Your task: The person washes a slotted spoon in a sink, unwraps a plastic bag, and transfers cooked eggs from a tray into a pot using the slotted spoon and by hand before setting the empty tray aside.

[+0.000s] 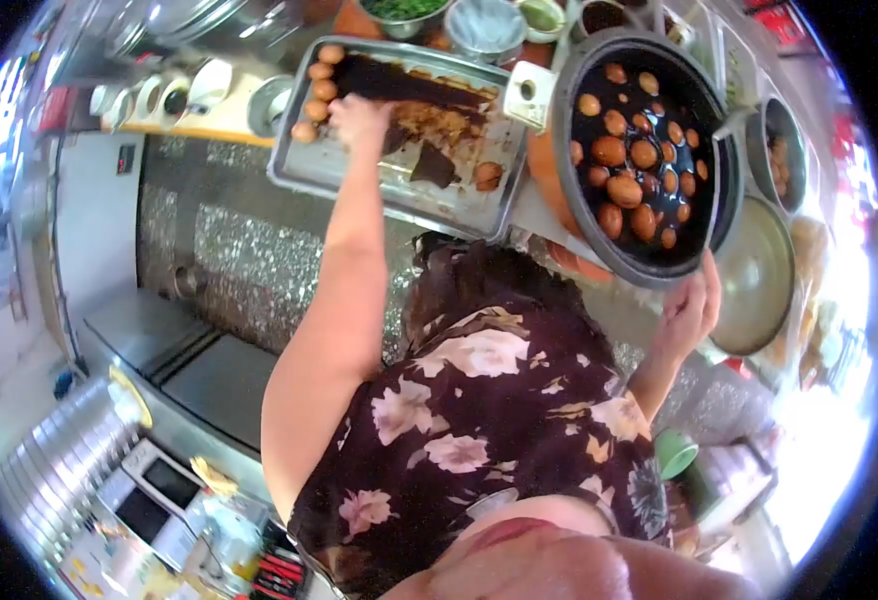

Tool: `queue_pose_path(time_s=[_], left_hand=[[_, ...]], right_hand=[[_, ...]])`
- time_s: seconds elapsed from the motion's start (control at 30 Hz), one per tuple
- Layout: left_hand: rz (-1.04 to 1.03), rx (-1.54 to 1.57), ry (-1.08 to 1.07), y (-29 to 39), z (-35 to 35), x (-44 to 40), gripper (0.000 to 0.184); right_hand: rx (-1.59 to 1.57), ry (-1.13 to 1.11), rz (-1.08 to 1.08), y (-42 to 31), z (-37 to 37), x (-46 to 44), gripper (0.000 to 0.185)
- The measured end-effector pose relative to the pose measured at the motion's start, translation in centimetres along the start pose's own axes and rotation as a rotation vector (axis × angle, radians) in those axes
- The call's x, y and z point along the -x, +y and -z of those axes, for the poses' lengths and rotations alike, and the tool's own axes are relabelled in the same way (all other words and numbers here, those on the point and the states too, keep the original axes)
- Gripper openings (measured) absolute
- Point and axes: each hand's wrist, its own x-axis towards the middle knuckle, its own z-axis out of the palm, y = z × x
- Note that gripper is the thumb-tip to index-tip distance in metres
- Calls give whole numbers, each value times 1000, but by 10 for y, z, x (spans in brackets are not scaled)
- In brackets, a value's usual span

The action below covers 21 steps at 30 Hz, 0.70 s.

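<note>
My left hand [361, 122] reaches over a metal tray [299, 172], right beside a row of brown eggs [324, 90] along its left end. Its fingers are blurred, and whether an egg is in them is hidden. Dark sauce, brown residue, a dark flat piece [434, 165] and one cracked-looking brown egg [488, 177] lie elsewhere on the tray. At the near rim of a big round pot [564, 185], my right hand [694, 305] has its fingers closed around what looks like a thin metal handle [713, 200]. Many brown eggs [644, 153] sit in the pot's dark liquid.
Behind the tray stand a bowl of chopped greens [404, 8] and a clear bowl [484, 28]. Right of the pot are a metal pot with eggs [779, 160] and a wide round pan [759, 280]. White cups [211, 82] line a shelf at left.
</note>
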Motion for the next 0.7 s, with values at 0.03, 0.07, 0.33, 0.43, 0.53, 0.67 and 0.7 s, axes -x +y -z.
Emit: queue_pose_path(time_s=[0.03,0.07,0.33,0.43,0.53,0.67,0.7], left_hand=[[-17,-71,-87,-8,-18,-6,65],[2,-6,-79,-18,-39,-13,64],[-458,1456,-404,85,120,88,49],[-470,1746,-877,142,161,135,41],[-370,1948,-1213,179,148,147,30],[-245,1930,-1418,194,135,151,30],[-243,1912,-1430,197,130,154,30]], right_hand=[[20,-8,-27,-1,2,1,32],[29,-20,-23,-4,1,3,31],[-67,-42,28,11,12,16,30],[-172,-92,-23,21,0,28,27],[95,-177,-17,32,-12,34,27],[-281,-25,-48,33,-2,35,26],[-286,-10,-55,36,2,32,26]])
